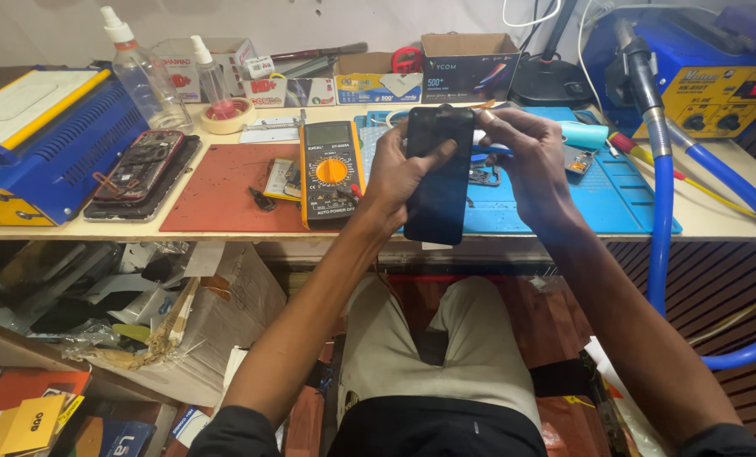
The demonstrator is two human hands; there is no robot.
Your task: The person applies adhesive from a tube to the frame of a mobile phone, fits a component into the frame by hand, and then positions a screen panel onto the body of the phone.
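Phone (436, 173) dark, upright at frame centre; I see left hand (399, 169) clamped on its left edge, right hand (530, 156) pinching the top-right corner. Open cardboard boxes (467, 63) with coloured labels along upper centre.

We see a yellow digital multimeter with an orange dial (331, 172) lying on a dark red rubber mat (217, 190), with a blue silicone work mat (615, 199) to its right. At the far left sits a blue and yellow boxy machine (44, 140), and beside it an opened phone with exposed insides (141, 169). Two clear plastic squeeze bottles (145, 76) stand behind, near red-handled scissors (407, 59) in an open cardboard box (467, 63). A thick blue hose (662, 220) curves down from a blue and yellow soldering station (717, 85).
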